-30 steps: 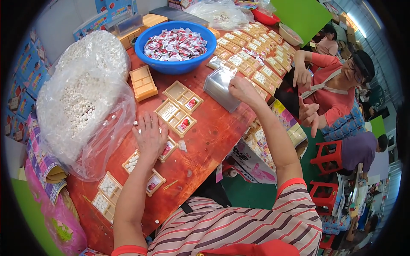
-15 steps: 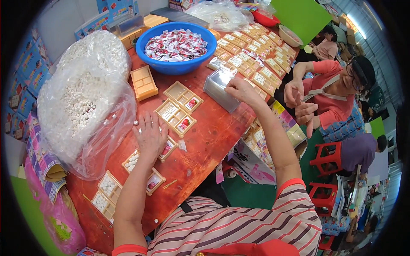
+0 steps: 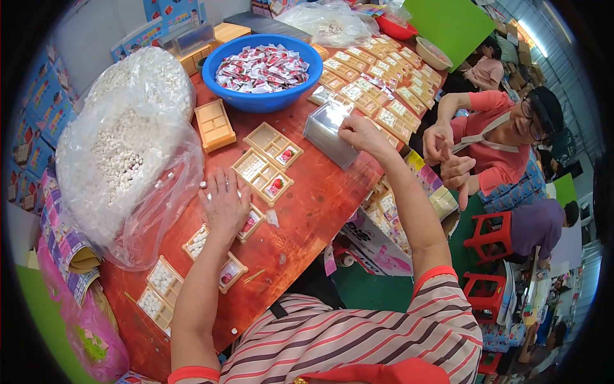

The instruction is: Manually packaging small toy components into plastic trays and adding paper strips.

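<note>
My left hand lies with fingers stretched over a small beige compartment tray, which it partly hides along with some white cubes. Beyond its fingertips are two joined trays: a near one with white cubes and a strawberry-printed packet, and a far one with a similar packet. My right hand has its fingers curled and pressed to the edge of a stack of clear plastic lids; exactly how many it grips is hidden.
A blue basin of packets stands at the back, beside a big clear bag of white cubes. Many filled trays cover the far right. A stack of beige trays sits near the basin. A co-worker is at the right.
</note>
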### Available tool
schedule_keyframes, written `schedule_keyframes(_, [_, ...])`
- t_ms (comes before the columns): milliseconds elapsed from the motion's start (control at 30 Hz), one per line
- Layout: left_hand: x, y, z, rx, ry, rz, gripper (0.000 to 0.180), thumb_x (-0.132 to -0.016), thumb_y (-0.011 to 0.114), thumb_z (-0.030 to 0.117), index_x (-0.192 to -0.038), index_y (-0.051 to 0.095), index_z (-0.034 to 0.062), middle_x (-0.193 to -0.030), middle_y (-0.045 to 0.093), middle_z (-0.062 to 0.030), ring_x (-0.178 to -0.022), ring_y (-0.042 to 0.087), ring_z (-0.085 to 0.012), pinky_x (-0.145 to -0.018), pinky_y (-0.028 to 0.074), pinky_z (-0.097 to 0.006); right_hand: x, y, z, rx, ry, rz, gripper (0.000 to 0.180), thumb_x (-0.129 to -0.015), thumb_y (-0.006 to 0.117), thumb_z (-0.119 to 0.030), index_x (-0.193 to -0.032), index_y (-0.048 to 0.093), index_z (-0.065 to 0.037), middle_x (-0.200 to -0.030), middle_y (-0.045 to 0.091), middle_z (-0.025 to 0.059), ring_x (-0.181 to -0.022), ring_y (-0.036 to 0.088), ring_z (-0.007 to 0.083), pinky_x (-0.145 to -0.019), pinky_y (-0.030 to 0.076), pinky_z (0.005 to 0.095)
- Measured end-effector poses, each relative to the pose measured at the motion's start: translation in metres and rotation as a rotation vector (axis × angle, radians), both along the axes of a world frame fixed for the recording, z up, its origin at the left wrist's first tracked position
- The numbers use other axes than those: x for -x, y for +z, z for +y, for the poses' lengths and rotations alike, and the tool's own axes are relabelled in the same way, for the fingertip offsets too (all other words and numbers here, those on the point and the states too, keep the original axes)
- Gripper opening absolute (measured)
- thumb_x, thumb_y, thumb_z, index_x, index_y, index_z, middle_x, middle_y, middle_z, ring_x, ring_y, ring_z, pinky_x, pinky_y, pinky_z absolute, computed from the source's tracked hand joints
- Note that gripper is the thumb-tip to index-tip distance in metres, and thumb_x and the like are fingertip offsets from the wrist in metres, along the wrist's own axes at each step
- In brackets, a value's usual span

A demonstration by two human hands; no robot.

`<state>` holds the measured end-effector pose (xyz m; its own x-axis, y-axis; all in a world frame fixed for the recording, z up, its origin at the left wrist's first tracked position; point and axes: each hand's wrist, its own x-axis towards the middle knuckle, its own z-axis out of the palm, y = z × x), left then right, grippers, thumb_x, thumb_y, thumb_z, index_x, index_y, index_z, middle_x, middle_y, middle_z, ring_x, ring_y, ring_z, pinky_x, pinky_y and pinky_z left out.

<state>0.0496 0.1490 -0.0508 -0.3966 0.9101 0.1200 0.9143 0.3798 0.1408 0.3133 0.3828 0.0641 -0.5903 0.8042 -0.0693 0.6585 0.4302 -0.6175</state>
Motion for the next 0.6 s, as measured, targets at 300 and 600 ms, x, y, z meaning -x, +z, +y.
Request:
schedule_keyframes(300, [0.001, -0.003, -0.001, -0.013, -0.002, 0.016, 0.065, -0.096, 0.040, 0.049, -0.147, 0.035, 0.0097, -0.154, 0.029, -0.0165, -0.143, 0.024, -0.0352, -0.110, 0.018, -0.064, 0.000, -0.005, 0.002, -0.132, 0.066, -0.023, 0.018, -0.081, 0.054, -0.014, -0.075, 0.063, 0.001, -0.063, 0.059, 0.0102, -0.055, 0.060, 0.0190, -0.050, 0.048, 0.0333])
schedule_keyframes(600, [0.000, -0.003, 0.000, -0.026, 0.003, 0.034, 0.064, -0.096, 0.041, 0.049, -0.146, 0.036, 0.0101, -0.153, 0.031, -0.0161, -0.142, 0.026, -0.0348, -0.109, 0.020, -0.064, 0.007, -0.014, 0.008, -0.414, 0.140, -0.240, 0.020, -0.080, 0.050, -0.011, -0.074, 0.061, 0.004, -0.074, 0.062, 0.0220, -0.071, 0.063, 0.0366, -0.065, 0.050, 0.0432])
